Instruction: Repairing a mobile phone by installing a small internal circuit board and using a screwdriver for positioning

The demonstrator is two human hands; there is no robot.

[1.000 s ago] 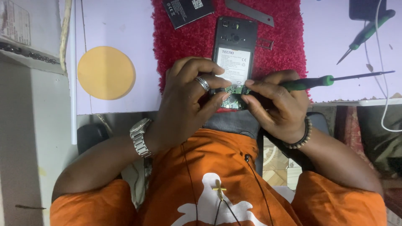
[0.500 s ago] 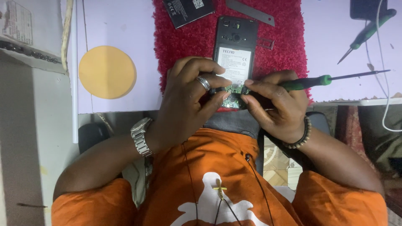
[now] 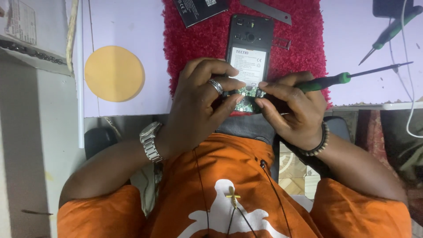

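An opened black phone [image 3: 249, 44] with its back cover off lies on a red fluffy mat [image 3: 198, 44]. At the phone's near end, both hands pinch a small green circuit board [image 3: 247, 94]. My left hand [image 3: 198, 101], with a ring and a metal watch, grips the board's left side between thumb and fingers. My right hand [image 3: 293, 105], with a bead bracelet, holds the board's right side. It also keeps a green-handled screwdriver [image 3: 352, 75] tucked in its fingers, with the shaft pointing out to the right.
A black battery [image 3: 198, 8] and a grey metal strip [image 3: 266, 9] lie at the mat's far edge, and a small tray frame [image 3: 282, 42] sits beside the phone. A second green screwdriver [image 3: 390, 31] and a white cable [image 3: 412, 110] are on the right. A yellow disc [image 3: 114, 73] lies on the left.
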